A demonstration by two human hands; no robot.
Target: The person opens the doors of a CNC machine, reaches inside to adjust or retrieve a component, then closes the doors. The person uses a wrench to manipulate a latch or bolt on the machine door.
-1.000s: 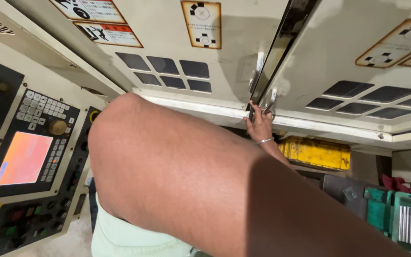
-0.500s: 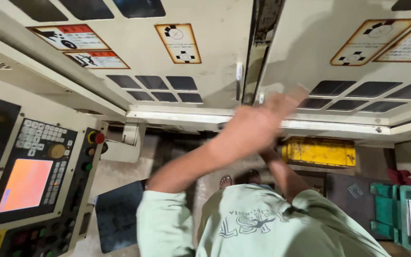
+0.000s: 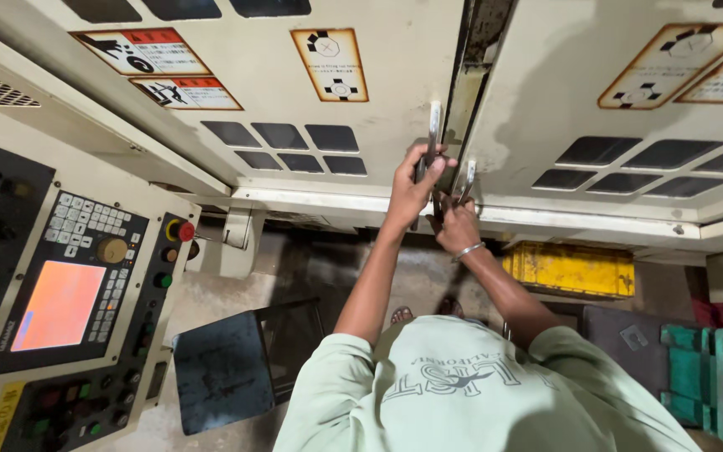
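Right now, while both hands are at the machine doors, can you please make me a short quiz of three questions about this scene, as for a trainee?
1. True or false: the left hand has its grip closed on the left door handle.
2. Which wrist wears the metal bangle? A) the left hand's B) the right hand's C) neither
3. Fill in: the crate on the floor below the doors is ____ in colour.

Key: 1 true. 2 B. 3 yellow.
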